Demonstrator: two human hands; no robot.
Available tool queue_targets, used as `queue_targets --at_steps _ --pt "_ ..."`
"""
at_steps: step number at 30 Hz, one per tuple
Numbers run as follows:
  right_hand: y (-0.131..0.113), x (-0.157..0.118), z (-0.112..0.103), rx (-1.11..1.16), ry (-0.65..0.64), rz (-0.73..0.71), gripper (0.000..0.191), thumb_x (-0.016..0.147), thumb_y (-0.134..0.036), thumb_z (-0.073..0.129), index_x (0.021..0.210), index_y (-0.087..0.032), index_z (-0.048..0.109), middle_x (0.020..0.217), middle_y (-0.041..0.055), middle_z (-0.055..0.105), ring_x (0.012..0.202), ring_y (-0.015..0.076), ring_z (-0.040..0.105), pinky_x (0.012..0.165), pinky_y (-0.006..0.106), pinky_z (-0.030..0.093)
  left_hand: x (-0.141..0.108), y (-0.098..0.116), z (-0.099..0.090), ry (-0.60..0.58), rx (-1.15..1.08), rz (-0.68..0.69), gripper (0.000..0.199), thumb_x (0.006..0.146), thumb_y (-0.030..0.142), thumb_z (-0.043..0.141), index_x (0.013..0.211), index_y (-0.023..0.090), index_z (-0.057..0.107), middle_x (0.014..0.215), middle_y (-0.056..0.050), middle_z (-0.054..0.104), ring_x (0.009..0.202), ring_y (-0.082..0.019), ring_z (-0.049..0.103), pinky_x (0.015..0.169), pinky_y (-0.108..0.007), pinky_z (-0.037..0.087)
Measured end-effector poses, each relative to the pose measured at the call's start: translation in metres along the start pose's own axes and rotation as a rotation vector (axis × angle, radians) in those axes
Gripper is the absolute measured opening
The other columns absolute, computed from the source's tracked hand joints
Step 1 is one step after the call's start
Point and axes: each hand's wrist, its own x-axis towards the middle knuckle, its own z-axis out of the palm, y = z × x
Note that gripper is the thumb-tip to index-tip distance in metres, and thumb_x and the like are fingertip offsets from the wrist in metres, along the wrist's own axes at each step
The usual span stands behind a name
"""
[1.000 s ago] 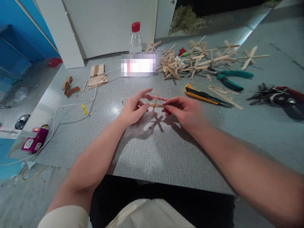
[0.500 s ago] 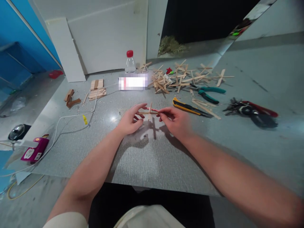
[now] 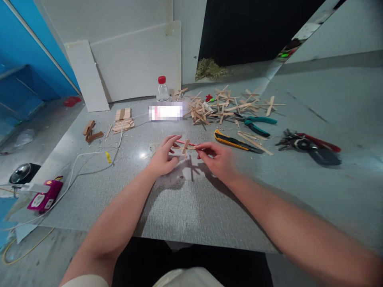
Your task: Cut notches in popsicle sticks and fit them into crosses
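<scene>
Mid-assembly: left hand [image 3: 163, 159] and right hand [image 3: 217, 159] pinching a crossed wooden stick piece [image 3: 185, 147] from either end, just above the counter [image 3: 191, 199], fingers closed. Likely next: steadying the joint, keeping sticks square.

A yellow utility knife [image 3: 235, 141] lies near green pliers [image 3: 257, 123], a red-capped bottle [image 3: 162, 89] farther back.

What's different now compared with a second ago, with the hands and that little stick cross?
The left hand and right hand still pinch the stick cross between them; its upright stick now leans more to the right. The view has pulled back and tilted up. The knife, pliers and bottle lie as before.
</scene>
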Motion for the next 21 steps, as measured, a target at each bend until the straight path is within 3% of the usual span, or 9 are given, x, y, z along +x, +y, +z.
queue_targets --at_steps 10,16,21 --pt "0.002 0.0005 -0.0005 0.056 -0.002 0.05 0.019 0.09 -0.04 0.07 0.095 -0.023 0.077 0.082 0.006 0.08 0.064 0.0203 0.074 0.067 0.037 0.061 -0.0008 0.0003 -0.0002 0.028 -0.013 -0.018 0.083 0.069 0.011 0.053 0.15 0.028 0.045 0.15 -0.012 0.052 0.112 -0.023 0.064 0.087 -0.037 0.057" --pt "0.0035 0.0045 0.0 0.06 0.031 0.043 0.023 0.088 -0.045 0.07 0.089 -0.024 0.079 0.102 0.0087 0.082 0.068 0.0199 0.075 0.069 0.038 0.063 0.0005 -0.0003 -0.0027 0.099 0.024 -0.043 0.083 0.069 0.008 0.052 0.149 0.027 0.045 0.145 -0.012 0.054 0.118 -0.025 0.06 0.096 -0.044 0.054" --pt "0.0014 0.0061 -0.0008 0.009 0.023 0.059 0.025 0.088 -0.043 0.071 0.094 -0.022 0.083 0.071 0.0051 0.078 0.06 0.0206 0.071 0.059 0.034 0.057 0.0007 -0.0036 -0.0033 0.098 0.04 -0.08 0.076 0.075 0.008 0.054 0.147 0.028 0.048 0.146 -0.012 0.055 0.114 -0.023 0.062 0.093 -0.042 0.056"
